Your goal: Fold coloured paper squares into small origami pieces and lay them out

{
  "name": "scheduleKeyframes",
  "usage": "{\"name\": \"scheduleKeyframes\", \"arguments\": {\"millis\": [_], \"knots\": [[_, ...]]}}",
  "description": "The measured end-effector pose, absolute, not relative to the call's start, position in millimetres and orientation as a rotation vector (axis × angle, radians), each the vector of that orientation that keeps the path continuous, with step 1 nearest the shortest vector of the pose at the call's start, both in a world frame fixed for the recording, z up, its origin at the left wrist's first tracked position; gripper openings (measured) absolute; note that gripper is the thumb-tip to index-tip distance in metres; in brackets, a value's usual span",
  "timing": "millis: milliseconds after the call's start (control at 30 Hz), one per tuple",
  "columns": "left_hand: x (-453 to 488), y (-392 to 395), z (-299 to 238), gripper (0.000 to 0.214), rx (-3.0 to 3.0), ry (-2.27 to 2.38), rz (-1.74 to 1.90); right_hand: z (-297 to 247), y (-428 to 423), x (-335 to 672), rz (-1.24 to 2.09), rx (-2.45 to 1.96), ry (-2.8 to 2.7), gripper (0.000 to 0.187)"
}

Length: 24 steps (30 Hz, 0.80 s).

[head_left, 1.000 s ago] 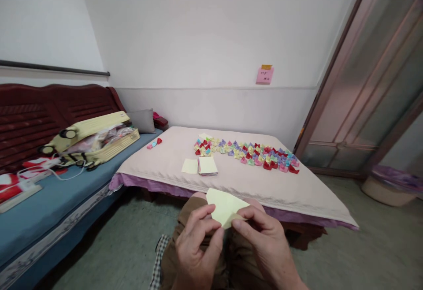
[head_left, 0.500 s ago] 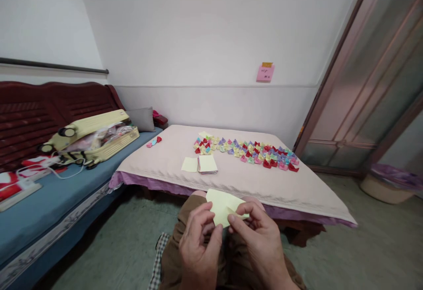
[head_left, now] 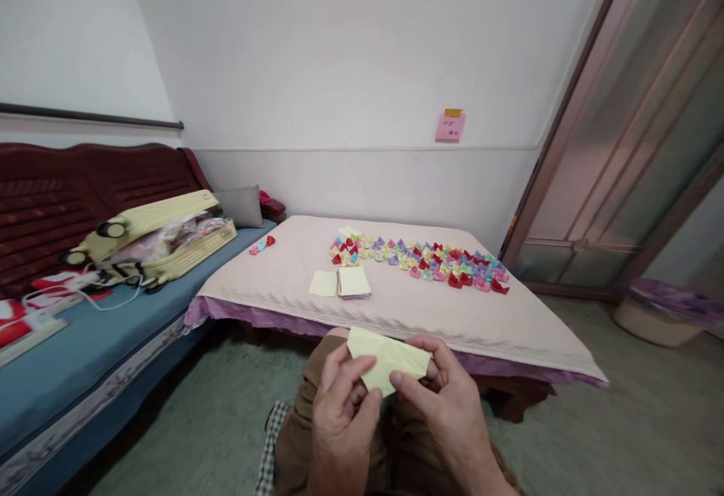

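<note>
Between my two hands, above my lap, is a pale yellow sheet of paper point(head_left: 388, 356) with creases and folded edges. My left hand point(head_left: 345, 405) grips its left side, with the index finger lying across the front and the thumb at the lower edge. My right hand point(head_left: 444, 398) pinches the right side, thumb in front and the other fingers behind. Beyond them on the covered table, a stack of square paper point(head_left: 354, 283) lies beside a single pale yellow sheet point(head_left: 323, 283). Many small folded paper pieces point(head_left: 435, 258) in mixed colours spread across the table's far right half.
The low table point(head_left: 271, 277) has a cream cover over purple cloth. A few folded pieces point(head_left: 262, 245) lie at its left. An open yellow suitcase point(head_left: 181, 243) rests on the blue-covered bench point(head_left: 113, 330). A lined bin point(head_left: 667, 315) stands at right; a pink note point(head_left: 450, 127) hangs on the wall.
The flap that my right fingers held raised on the paper now lies flat, and the sheet's front faces me more fully. My left index finger has moved onto the paper.
</note>
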State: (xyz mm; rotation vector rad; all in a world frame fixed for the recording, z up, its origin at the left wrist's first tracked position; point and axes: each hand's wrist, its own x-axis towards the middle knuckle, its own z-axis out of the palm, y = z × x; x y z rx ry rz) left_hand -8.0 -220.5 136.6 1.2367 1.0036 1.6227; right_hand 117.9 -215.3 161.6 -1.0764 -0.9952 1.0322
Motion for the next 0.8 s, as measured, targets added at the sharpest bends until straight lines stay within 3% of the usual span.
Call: {"name": "scheduleKeyframes", "arguments": {"millis": [67,200,533,633,800], "knots": [[-10.8,-220.8,139.3,0.013,1.412,1.057,1.569,162.5,-216.0,120.6,1.0,-1.071,-1.055,0.037],[-13.0,-219.3,142.1,0.009,1.416,1.082,1.476,167.7,-219.9,123.7,0.968,-1.045,-1.126,0.03],[-5.7,-223.5,138.8,0.01,1.171,1.051,1.545,170.5,-222.5,122.7,1.114,-0.972,-1.072,0.029],[-4.5,-224.6,140.4,0.024,1.004,0.99,1.595,169.6,-222.1,122.7,1.087,-0.993,-1.082,0.032],[-13.0,-220.7,150.8,0.064,0.88,0.93,1.609,172.7,-224.6,122.5,1.075,-1.001,-1.147,0.029]]}}
